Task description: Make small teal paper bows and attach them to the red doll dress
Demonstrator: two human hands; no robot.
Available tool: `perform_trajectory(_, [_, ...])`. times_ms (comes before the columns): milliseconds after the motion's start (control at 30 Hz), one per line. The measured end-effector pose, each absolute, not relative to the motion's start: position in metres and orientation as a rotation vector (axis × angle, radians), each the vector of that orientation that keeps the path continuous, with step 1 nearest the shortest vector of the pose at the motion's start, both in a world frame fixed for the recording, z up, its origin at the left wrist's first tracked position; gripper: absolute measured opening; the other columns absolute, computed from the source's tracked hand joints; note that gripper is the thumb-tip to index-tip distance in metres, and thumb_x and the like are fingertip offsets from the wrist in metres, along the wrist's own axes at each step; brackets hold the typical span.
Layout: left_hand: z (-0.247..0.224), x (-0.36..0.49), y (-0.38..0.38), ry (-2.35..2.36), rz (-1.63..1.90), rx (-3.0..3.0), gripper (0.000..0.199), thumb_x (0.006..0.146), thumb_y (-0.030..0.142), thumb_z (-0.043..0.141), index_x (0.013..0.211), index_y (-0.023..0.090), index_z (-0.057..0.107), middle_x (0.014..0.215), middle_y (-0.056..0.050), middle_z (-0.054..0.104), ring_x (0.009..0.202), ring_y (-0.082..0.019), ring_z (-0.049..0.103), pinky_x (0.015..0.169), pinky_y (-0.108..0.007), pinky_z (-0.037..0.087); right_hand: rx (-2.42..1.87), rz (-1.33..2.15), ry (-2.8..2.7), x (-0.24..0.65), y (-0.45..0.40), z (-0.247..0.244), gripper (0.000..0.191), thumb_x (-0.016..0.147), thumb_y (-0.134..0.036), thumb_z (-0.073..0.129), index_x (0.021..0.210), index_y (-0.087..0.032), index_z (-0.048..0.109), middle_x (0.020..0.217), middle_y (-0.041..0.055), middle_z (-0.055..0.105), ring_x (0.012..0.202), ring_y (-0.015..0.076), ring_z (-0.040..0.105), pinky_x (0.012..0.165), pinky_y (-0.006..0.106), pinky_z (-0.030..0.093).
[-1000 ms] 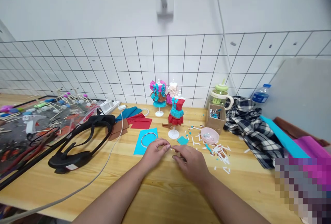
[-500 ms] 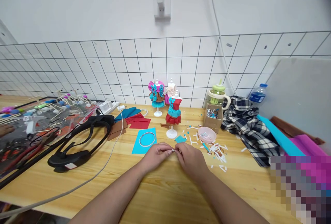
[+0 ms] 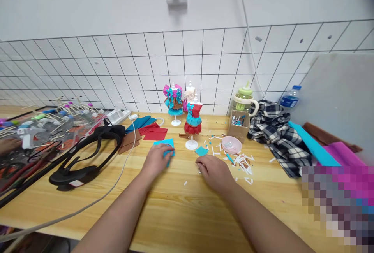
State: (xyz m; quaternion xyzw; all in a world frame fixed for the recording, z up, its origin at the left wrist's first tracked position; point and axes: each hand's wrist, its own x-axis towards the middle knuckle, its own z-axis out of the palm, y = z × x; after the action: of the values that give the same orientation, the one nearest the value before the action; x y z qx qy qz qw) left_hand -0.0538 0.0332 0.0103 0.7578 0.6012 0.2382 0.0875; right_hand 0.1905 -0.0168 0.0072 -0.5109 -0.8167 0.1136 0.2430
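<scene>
My left hand [image 3: 156, 160] reaches over a sheet of blue paper [image 3: 159, 142], fingers curled down on a thin ring, apparently a narrow roll of tape [image 3: 169, 145], mostly hidden under them. My right hand [image 3: 215, 172] rests on the table with its fingers pinched together; a tiny white bit shows below the fingertips, and what they hold is hard to make out. Just beyond lies a small blue cloth-like piece [image 3: 201, 151]. Behind it stands a mini dress form [image 3: 194, 118] in a red and blue outfit. A white scrap [image 3: 185, 183] lies between my hands.
Two more dressed forms [image 3: 174, 101] stand near the wall. White strips [image 3: 244, 163], a pink bowl [image 3: 231, 144], a cardboard box [image 3: 239, 126] and a plaid cloth [image 3: 274, 128] are right. A black headset [image 3: 84, 159] and white cable [image 3: 122, 173] lie left; another person's hand [image 3: 10, 146] is far left.
My hands were together over a small whitish bit; my left hand has moved left onto the ring. A white scrap now shows on the table. The view has tilted slightly downward.
</scene>
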Motion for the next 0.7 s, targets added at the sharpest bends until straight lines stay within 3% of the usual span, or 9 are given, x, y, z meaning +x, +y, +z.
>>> perform_trajectory(100, [0.013, -0.071, 0.037, 2.006, 0.463, 2.273, 0.026, 0.081, 0.028, 0.052, 0.096, 0.025, 0.073, 0.107, -0.007, 0.068, 0.104, -0.028, 0.058, 0.094, -0.041, 0.041, -1.195, 0.362, -2.365, 0.185, -0.020, 0.005, 0.025, 0.092, -0.032, 0.048, 0.110, -0.024, 0.065, 0.101, 0.0038, 0.067, 0.097, 0.0188, 0.055, 0.082, 0.030, 0.038])
perform_trajectory(200, [0.013, -0.074, 0.036, 2.036, 0.288, 2.260, 0.025, 0.081, 0.034, 0.052, 0.094, 0.025, 0.072, 0.103, -0.007, 0.068, 0.100, -0.028, 0.060, 0.086, -0.037, 0.044, -1.055, 0.416, -2.558, 0.175, -0.023, 0.001, 0.027, 0.088, -0.037, 0.056, 0.110, -0.025, 0.066, 0.095, 0.0042, 0.066, 0.094, 0.0201, 0.053, 0.080, 0.031, 0.038])
perform_trajectory(333, [0.012, -0.069, 0.034, 2.009, 0.215, 2.248, 0.019, 0.079, 0.032, 0.053, 0.085, 0.025, 0.070, 0.096, -0.005, 0.069, 0.089, -0.024, 0.062, 0.072, -0.031, 0.044, -1.056, 0.396, -2.699, 0.162, -0.025, -0.007, 0.015, 0.090, -0.030, 0.054, 0.090, -0.021, 0.067, 0.090, 0.0033, 0.065, 0.090, 0.0186, 0.052, 0.075, 0.029, 0.038])
perform_trajectory(467, [0.012, -0.068, 0.036, 2.045, 0.223, 2.244, 0.019, 0.083, 0.029, 0.049, 0.087, 0.023, 0.066, 0.095, -0.007, 0.068, 0.086, -0.023, 0.062, 0.068, -0.030, 0.043, -1.071, 0.266, -2.788, 0.156, -0.025, -0.008, 0.012, 0.091, -0.022, 0.049, 0.090, -0.018, 0.060, 0.093, 0.0056, 0.063, 0.089, 0.0195, 0.052, 0.072, 0.029, 0.038])
perform_trajectory(700, [0.011, -0.068, 0.036, 2.130, 0.245, 2.218, 0.024, 0.088, 0.033, 0.042, 0.094, 0.021, 0.062, 0.090, -0.011, 0.069, 0.083, -0.026, 0.063, 0.068, -0.032, 0.043, -1.692, 0.136, -2.482, 0.205, -0.009, 0.016, 0.021, 0.090, -0.011, 0.044, 0.103, -0.018, 0.059, 0.091, 0.0085, 0.066, 0.086, 0.0221, 0.058, 0.070, 0.030, 0.038])
